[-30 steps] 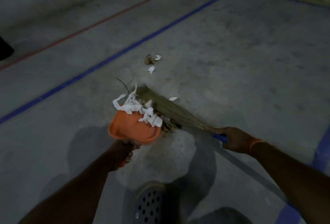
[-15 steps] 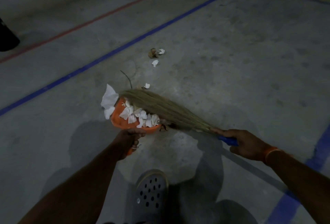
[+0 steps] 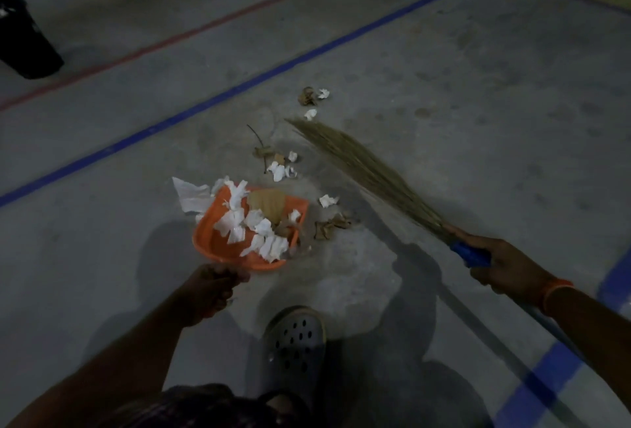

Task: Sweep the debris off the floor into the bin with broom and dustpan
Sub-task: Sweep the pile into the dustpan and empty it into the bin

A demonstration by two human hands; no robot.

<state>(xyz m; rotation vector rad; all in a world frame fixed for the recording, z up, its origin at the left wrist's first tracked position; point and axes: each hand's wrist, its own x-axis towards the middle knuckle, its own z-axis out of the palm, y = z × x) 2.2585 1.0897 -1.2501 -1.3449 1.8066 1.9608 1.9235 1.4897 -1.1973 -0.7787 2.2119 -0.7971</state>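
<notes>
1. The left hand (image 3: 210, 286) grips the handle of the orange plastic dustpan (image 3: 218, 243), which sits on the grey concrete floor (image 3: 478, 93) holding white paper scraps (image 3: 252, 226).
2. The right hand (image 3: 502, 262) clasps the straw broom (image 3: 362, 168) at its blue grip, bristles beside loose scraps (image 3: 278, 170).
3. The black bin (image 3: 24, 38) stands far left.
</notes>
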